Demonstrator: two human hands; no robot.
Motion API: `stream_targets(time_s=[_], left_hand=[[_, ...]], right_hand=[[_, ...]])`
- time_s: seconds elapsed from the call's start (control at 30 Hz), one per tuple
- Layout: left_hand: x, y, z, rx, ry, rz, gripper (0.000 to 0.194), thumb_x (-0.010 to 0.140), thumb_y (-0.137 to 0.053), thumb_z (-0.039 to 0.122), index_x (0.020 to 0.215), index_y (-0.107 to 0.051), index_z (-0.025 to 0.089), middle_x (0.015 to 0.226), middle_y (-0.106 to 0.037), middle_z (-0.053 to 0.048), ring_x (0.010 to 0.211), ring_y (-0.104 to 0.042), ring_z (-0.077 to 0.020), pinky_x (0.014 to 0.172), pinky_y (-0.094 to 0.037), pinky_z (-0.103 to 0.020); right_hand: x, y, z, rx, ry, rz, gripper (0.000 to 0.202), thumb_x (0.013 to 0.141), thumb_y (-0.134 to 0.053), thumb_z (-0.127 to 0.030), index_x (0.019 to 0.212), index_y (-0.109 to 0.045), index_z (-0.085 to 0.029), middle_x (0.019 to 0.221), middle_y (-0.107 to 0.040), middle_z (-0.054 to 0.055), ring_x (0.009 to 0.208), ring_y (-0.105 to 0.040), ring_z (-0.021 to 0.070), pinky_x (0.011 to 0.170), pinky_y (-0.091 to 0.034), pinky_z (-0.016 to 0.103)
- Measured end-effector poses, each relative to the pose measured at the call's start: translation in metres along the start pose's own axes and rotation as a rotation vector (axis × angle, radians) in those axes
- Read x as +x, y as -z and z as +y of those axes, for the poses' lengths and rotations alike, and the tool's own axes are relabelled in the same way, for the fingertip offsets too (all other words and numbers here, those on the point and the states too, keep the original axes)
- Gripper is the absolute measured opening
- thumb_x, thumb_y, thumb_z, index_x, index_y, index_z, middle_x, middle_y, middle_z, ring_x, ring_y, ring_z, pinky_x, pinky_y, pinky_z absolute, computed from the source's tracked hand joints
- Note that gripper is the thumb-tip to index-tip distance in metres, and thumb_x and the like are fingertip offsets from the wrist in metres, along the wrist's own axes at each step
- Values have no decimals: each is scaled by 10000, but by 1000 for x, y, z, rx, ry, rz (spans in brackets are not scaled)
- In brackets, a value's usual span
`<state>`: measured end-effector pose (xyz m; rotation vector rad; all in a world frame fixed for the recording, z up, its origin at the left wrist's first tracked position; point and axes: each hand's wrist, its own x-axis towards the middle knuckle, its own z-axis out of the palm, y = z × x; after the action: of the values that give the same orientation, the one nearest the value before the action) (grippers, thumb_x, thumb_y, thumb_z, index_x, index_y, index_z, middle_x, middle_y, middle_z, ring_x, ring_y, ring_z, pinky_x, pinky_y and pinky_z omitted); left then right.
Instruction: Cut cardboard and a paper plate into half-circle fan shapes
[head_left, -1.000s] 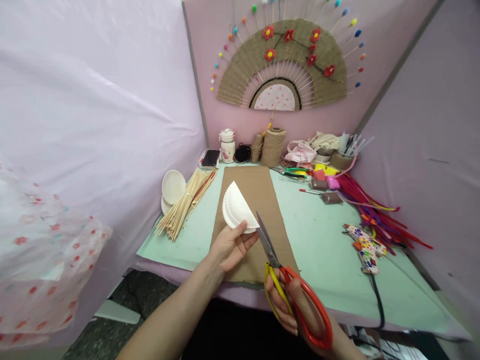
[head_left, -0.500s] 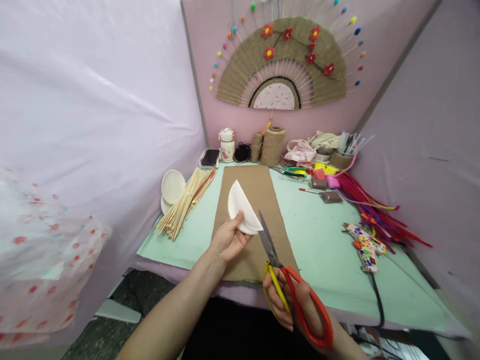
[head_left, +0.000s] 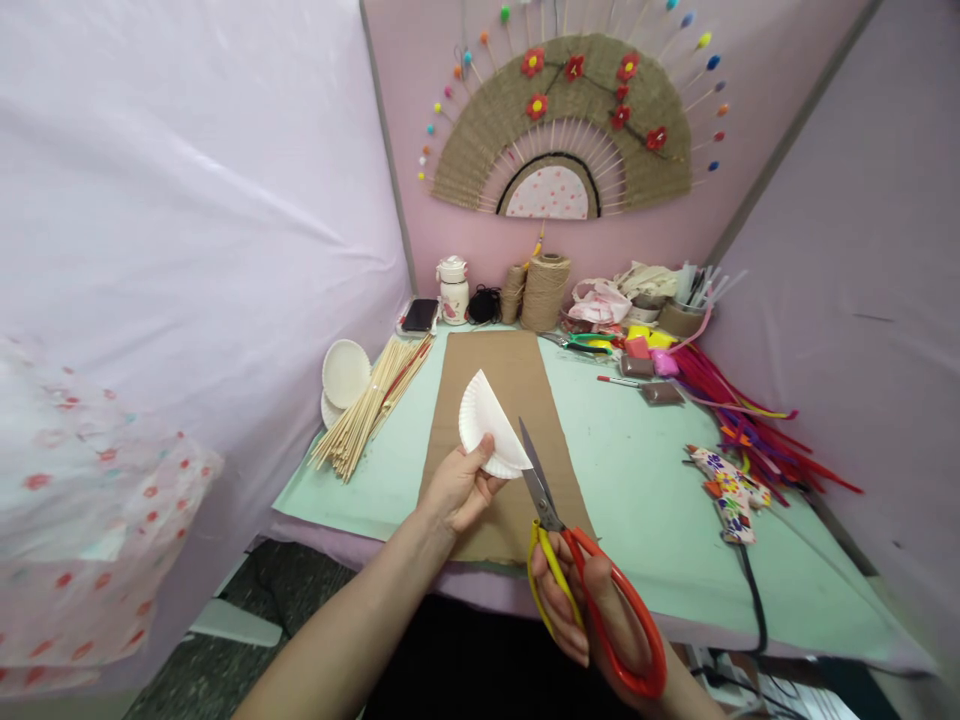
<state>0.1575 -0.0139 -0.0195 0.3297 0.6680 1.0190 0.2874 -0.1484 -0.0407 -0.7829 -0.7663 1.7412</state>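
Observation:
Pinched between the thumb and fingers of my left hand (head_left: 463, 488) is a white paper plate (head_left: 486, 422) with a ridged rim, in a half-circle shape, its straight edge facing right. My right hand (head_left: 574, 600) grips a pair of scissors (head_left: 546, 500) with one red and one yellow handle. The blades point up and stand slightly apart, with the plate's lower right corner at them. Whether that corner lies between the blades is hard to make out. Both hands are above a brown cardboard sheet (head_left: 491, 360) on the pale green tabletop.
To the left lie bamboo sticks (head_left: 367, 410) and white paper plates (head_left: 346, 374). Twine spools (head_left: 546, 292) and a white bottle (head_left: 453, 290) stand at the back. On the right are pipe cleaners (head_left: 742, 420) and a flower-patterned glue gun (head_left: 731, 490) with a cord.
My left hand has moved the half plate slightly right and down, towards the scissors. The scissors have hardly moved.

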Motion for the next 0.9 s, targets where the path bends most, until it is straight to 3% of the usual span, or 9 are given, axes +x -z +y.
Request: stream_targets(time_s=[0.5,0.9], left_hand=[[0,3,2,76,6,-45,219,828,-688,173,1027,-648,91,946,-749,-126,802,-724,-190,770,-602,-290],[-5,1,-7,97,39,-40,226,775,-741,163,974,-669,82,910,-752,-128,747,-717,-188,684,-602,-268]], right_hand=[[0,4,2,-152,10,37,577,778,-520,-757,802,-502,-181,463,-384,-107,281,-262,13,270,-239,129],[0,1,2,-75,38,-7,586,812,-451,-764,882,-515,-185,589,-439,-71,358,-292,22,330,-287,157]])
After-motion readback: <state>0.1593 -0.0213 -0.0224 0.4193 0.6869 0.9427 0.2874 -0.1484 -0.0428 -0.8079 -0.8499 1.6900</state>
